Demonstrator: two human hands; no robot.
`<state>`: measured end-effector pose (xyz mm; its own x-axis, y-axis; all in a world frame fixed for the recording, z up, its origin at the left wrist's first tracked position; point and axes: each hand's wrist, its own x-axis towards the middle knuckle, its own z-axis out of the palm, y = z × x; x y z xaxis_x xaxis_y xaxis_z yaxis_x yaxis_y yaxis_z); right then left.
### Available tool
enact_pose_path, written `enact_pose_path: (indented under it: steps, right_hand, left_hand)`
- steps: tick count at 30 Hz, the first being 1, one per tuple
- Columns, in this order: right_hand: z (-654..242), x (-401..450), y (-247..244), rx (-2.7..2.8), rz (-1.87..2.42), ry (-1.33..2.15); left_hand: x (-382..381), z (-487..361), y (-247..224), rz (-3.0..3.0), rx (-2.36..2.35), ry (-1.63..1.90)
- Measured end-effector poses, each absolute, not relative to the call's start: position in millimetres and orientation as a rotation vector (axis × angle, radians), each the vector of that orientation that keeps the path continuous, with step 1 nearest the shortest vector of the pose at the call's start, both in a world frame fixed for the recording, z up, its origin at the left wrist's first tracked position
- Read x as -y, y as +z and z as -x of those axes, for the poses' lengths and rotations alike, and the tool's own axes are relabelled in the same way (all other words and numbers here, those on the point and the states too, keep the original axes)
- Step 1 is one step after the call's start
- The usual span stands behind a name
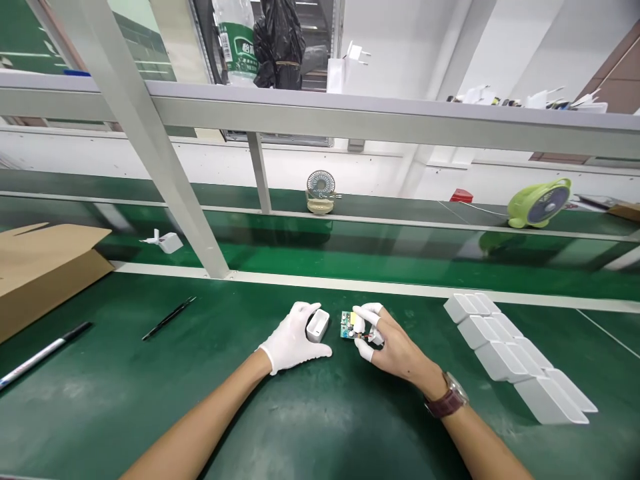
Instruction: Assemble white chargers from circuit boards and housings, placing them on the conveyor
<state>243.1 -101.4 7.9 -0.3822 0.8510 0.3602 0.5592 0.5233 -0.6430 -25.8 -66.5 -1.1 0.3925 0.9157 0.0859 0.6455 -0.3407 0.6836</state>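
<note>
My left hand (299,337), in a white glove, curves around a small white plastic housing (318,326) on the green table, thumb and fingers on either side of it. Just to the right, my right hand (385,337), with white covers on its fingertips, holds a small circuit board (346,324) with a yellow part and thin wires. A white piece (376,336) sits under the right fingers, partly hidden. The board and the housing are apart, with a short gap between them.
White housings (500,360) stand in rows at right. A cardboard box (55,273), black tweezers (169,319) and a marker (45,355) lie at left. Behind the table are a white plug (169,243), small fan (321,190), green fan (540,203) and slanting metal post (165,153).
</note>
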Motion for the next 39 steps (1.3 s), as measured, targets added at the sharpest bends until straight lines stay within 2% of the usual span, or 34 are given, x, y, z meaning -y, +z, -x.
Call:
enact_pose_path:
  steps: [9,13,19,39]
  right_hand:
    - [-240.1,109.7,8.6,2.065,1.007,0.553]
    - [-239.6,113.4,9.8,2.049,0.969,0.575]
    - [-235.9,114.9,5.9,2.012,0.897,0.390]
    - [-228.4,119.3,6.4,2.145,0.886,0.309]
  left_hand:
    - [71.8,17.5,12.1,-1.901,-1.233,0.578]
    - [79.7,10.1,7.2,-2.128,-1.233,0.761]
    - [86.5,5.6,-0.8,-2.260,-1.161,1.021]
    - [88.6,4.8,-8.5,-2.336,-1.121,0.916]
